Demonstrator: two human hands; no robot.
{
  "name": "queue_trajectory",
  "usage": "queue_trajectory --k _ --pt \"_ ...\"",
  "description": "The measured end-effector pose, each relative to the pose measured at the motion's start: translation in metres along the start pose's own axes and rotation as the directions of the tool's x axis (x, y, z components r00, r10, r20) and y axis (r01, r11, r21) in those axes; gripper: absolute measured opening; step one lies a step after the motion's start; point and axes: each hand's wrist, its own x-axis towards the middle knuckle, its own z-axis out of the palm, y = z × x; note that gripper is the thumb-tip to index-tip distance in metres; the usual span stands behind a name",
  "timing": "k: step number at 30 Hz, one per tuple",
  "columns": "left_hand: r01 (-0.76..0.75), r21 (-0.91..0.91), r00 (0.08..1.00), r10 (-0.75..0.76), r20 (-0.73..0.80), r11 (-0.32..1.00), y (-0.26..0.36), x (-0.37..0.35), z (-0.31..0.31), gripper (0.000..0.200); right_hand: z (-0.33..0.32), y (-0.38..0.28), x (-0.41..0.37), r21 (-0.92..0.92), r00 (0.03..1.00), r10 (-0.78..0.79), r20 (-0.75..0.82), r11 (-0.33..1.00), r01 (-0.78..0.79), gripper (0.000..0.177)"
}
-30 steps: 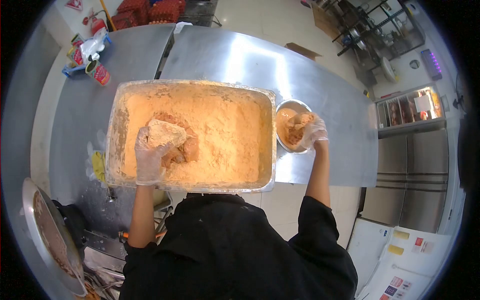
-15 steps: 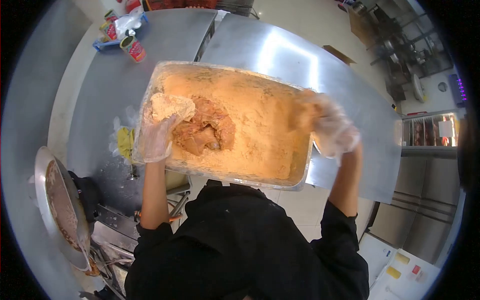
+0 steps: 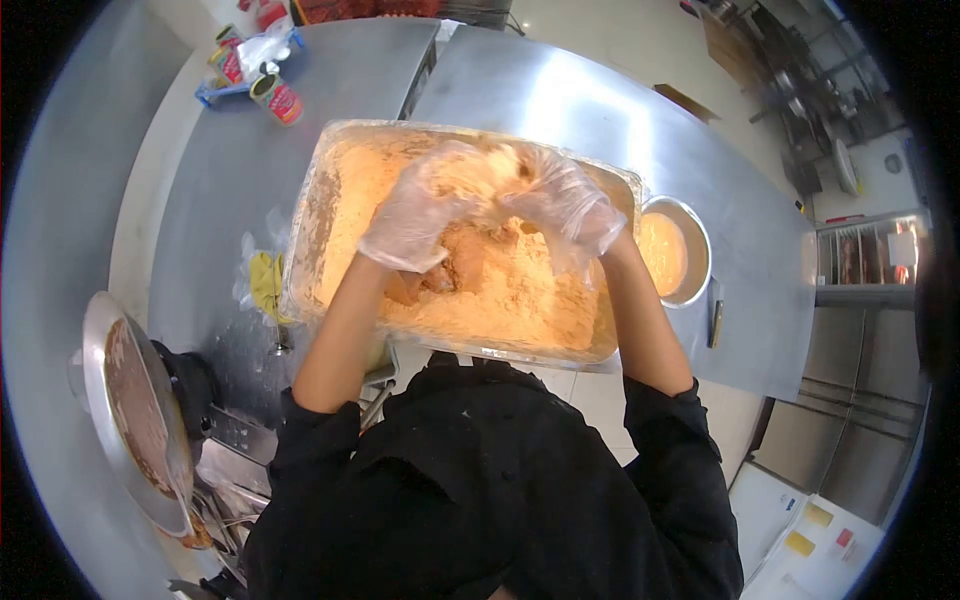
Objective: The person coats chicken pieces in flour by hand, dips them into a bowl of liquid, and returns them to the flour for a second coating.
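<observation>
A deep metal tray (image 3: 636,188) holds orange-tinted flour (image 3: 535,300) and a pile of raw meat pieces (image 3: 470,258). Both of my hands wear clear plastic gloves. They meet above the far middle of the tray. My left hand (image 3: 418,205) and my right hand (image 3: 566,198) close from either side on a flour-coated piece of meat (image 3: 485,175). Motion blurs the piece and the fingertips. The left forearm and hand cover part of the pile.
Right of the tray stands a metal bowl (image 3: 702,250) of pale orange batter (image 3: 662,252), with a knife (image 3: 716,322) nearby. A yellow cloth (image 3: 266,285) lies to the left. A large pan (image 3: 100,345) sits at lower left; cans (image 3: 277,100) stand at the far left.
My right hand has swung left from the tray's right end, uncovering the bowl. My left hand has moved right and away from me, and both now meet at the coated piece.
</observation>
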Motion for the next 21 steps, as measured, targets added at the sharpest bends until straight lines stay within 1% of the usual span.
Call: queue_trajectory --k 2,3,4,5,6,7,8,9,11,12,13,14,15,16,17,18,19,20,21 --pt "-0.065 0.056 0.997 0.063 0.045 0.996 0.013 0.02 0.018 0.039 -0.014 0.001 -0.016 -0.037 0.982 0.171 -0.087 0.984 -0.174 0.038" --pt "0.076 -0.306 0.997 -0.07 0.031 0.949 0.018 0.034 0.024 0.043 -0.022 0.004 -0.023 -0.048 0.958 0.254 -0.13 0.964 -0.262 0.035" --pt "0.2 -0.625 0.977 -0.2 0.071 0.755 0.024 0.049 0.027 0.048 -0.029 0.014 -0.028 -0.035 0.936 0.279 -0.216 0.956 -0.293 0.034" --pt "0.272 -0.776 0.947 -0.301 0.111 0.569 0.029 0.057 0.026 0.05 -0.038 0.029 -0.035 -0.011 0.928 0.232 -0.292 0.969 -0.245 0.033" --pt "0.3 -0.889 0.905 -0.398 0.15 0.347 0.034 0.064 0.025 0.053 -0.048 0.047 -0.042 0.007 0.911 0.184 -0.369 0.981 -0.195 0.031" --pt "0.297 -0.923 0.86 -0.488 0.148 0.245 0.039 0.07 0.022 0.051 -0.06 0.063 -0.052 0.019 0.885 0.136 -0.444 0.99 -0.143 0.03" --pt "0.282 -0.949 0.805 -0.573 0.154 0.142 0.041 0.075 0.021 0.049 -0.08 0.079 -0.067 -0.177 0.898 0.001 -0.44 0.98 -0.087 0.029" --pt "0.273 -0.951 0.807 -0.572 0.145 0.145 0.036 0.073 0.024 0.047 -0.102 0.095 -0.084 -0.368 0.905 -0.131 -0.406 0.93 -0.03 0.027" --pt "0.253 -0.956 0.811 -0.57 0.128 0.147 0.012 0.056 0.033 0.043 -0.123 0.096 -0.1 -0.293 0.868 0.035 -0.495 0.934 -0.205 0.026" --pt "0.339 -0.913 0.787 -0.6 0.142 0.229 0.004 0.049 0.037 0.041 -0.135 0.081 -0.108 -0.002 0.759 0.334 -0.559 0.915 -0.404 0.025" --pt "0.416 -0.856 0.765 -0.627 0.148 0.306 0.0 0.041 0.04 0.039 -0.146 0.072 -0.115 0.293 0.591 0.607 -0.531 0.786 -0.544 0.025" --pt "0.488 -0.788 0.743 -0.653 0.149 0.375 0.0 0.036 0.044 0.038 -0.158 0.117 -0.127 0.416 0.64 0.52 -0.565 0.85 -0.324 0.022" --pt "0.56 -0.78 0.664 -0.714 0.221 0.279 0.005 0.036 0.047 0.038 -0.171 0.163 -0.135 0.082 0.729 0.277 -0.626 0.953 -0.292 0.023" --pt "0.622 -0.762 0.575 -0.765 0.291 0.178 0.011 0.035 0.05 0.039 -0.184 0.206 -0.141 -0.262 0.805 0.028 -0.592 0.938 -0.225 0.023" --pt "0.675 -0.734 0.474 -0.804 0.359 0.071 0.015 0.032 0.051 0.039 -0.183 0.195 -0.139 -0.161 0.755 0.222 -0.617 0.903 -0.397 0.024" --pt "0.666 -0.712 0.593 -0.737 0.324 0.223 0.006 0.02 0.061 0.042 -0.18 0.181 -0.136 -0.062 0.673 0.407 -0.617 0.828 -0.558 0.026" --pt "0.631 -0.682 0.699 -0.652 0.293 0.37 -0.011 0.003 0.077 0.045 -0.18 0.213 -0.135 -0.146 0.757 0.27 -0.595 0.89 -0.433 0.025" --pt "0.592 -0.569 0.786 -0.563 0.254 0.57 -0.011 -0.002 0.082 0.046 -0.174 0.272 -0.129 -0.225 0.82 0.126 -0.558 0.928 -0.296 0.024" --pt "0.509 -0.437 0.86 -0.465 0.21 0.742 -0.012 -0.008 0.086 0.048 -0.17 0.282 -0.128 -0.316 0.839 0.077 -0.539 0.905 -0.286 0.023"
